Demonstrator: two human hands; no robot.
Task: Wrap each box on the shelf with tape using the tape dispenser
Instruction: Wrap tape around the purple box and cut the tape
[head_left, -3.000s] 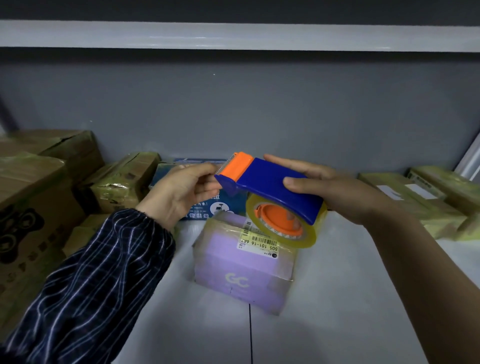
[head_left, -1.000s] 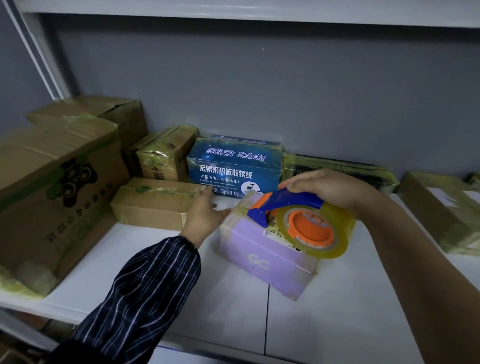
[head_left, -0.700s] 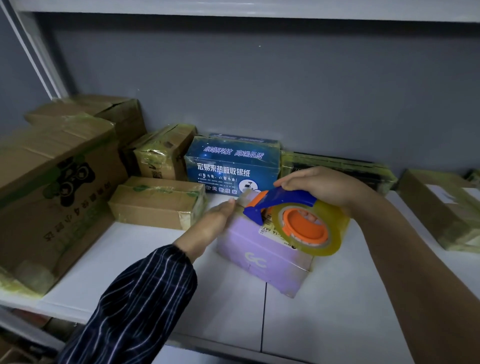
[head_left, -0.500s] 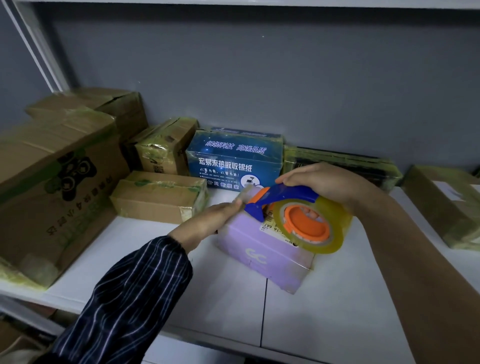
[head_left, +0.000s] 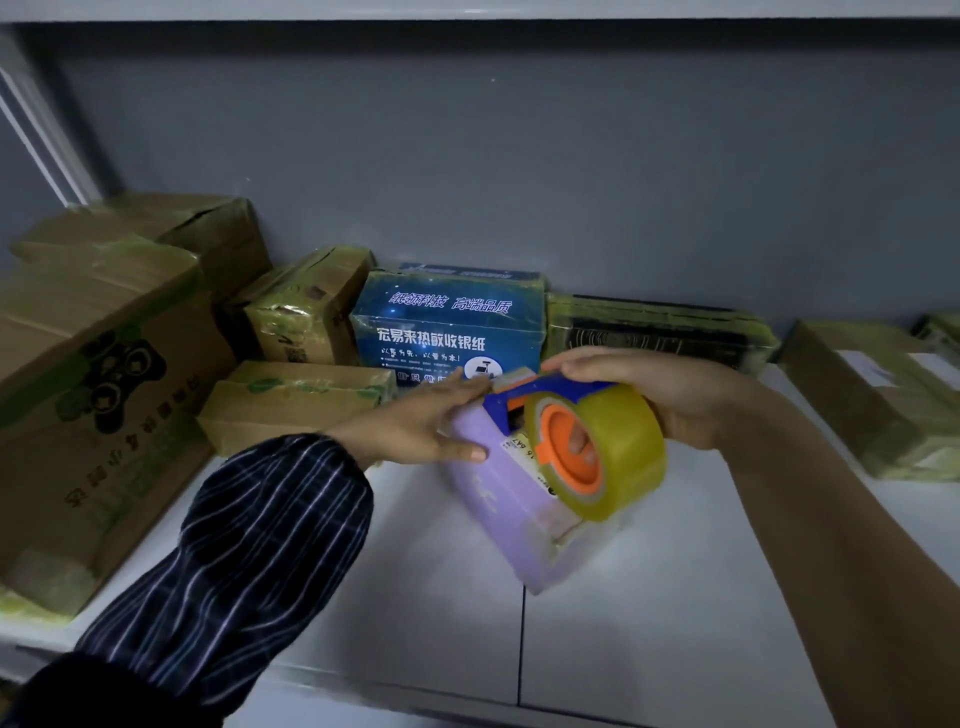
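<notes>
A white shelf (head_left: 675, 613) against a grey wall, seen from above. A purple box (head_left: 504, 519) lies near the middle of it, tilted up at one end. The left hand (head_left: 415, 428), in a dark striped sleeve (head_left: 244, 561), rests flat on the box's left side with fingers straight. The right hand (head_left: 654, 395) grips a blue and orange tape dispenser (head_left: 608, 441) from above, fingers curled round its body; its yellow roll sits on top of the purple box. Behind stands a blue box (head_left: 447, 332) printed with white characters. Tape-wrapped brown boxes line the back, and a large carton (head_left: 93, 395) fills the left.
</notes>
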